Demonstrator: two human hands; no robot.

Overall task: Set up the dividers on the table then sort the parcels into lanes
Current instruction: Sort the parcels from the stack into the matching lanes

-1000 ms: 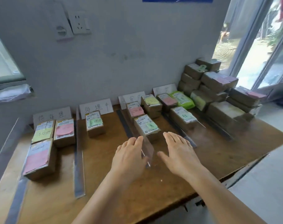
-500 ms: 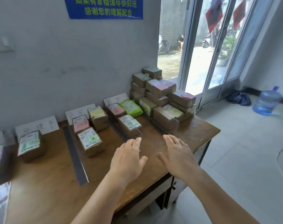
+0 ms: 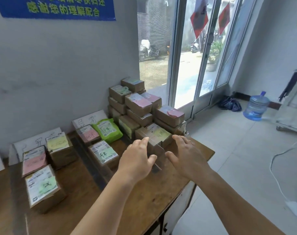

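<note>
Item: parcels, cardboard, w/ printed labels and pink/yellow/green notes.
Loc: unsorted stack (image 3: 136, 106), mid-frame at far right end of wooden surface (image 3: 144, 197), against the wall by the window. Nearest of it: box w/ yellow note (image 3: 158, 135), just beyond the fingertips. Already in lanes, centre to lower left: green soft pouch (image 3: 108, 129); box w/ green note (image 3: 104, 154); several more boxes.
Divider: clear sheet (image 3: 157, 154) upright betw. the two hands, edge barely visible; dark strip (image 3: 91, 168) flat on surface to its left.
Left hand (image 3: 136, 161): fingers spread and relaxed, holding nothing.
Right hand (image 3: 185, 156): same, spread wide, holding nothing.
Handling (est.): boxes stiff, light, taped; take by two opposite sides, one hand each. Notes look loose, avoid rubbing. Pouch soft, will sag; pinch at edge. Stack uneven; lift from top, may topple.
</note>
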